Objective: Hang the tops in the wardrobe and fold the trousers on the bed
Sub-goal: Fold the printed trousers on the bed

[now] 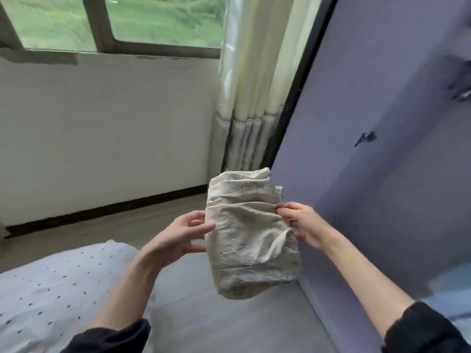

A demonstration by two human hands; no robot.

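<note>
My left hand [187, 231] grips the left edge of a folded cream garment [251, 234], thumb on the front face, fingers curled behind. My right hand [300, 225] pinches the right edge at about 3 o'clock on the bundle, thumb and forefinger meeting on the cloth, other fingers tucked behind. The bundle hangs between both hands, held up in the air above the bed [229, 324], its lower end sagging toward 6 o'clock, its top roll rising toward 12. Whether it is a top or trousers I cannot tell; it is folded several layers thick. It looks a light, thin, soft weave with faint embroidery, creasing easily and with no stiffness, so the lower folds will likely slump open if I let one side go. Best hold, I judge, is both side edges through all layers, or one palm under the bottom fold. Grey bed sheet below; a dotted pillow [54, 281] at 8 o'clock. A purple panel [382, 174] stands at 3 o'clock, curtains [251, 98] at 12, a window [109, 21] at 11.
</note>
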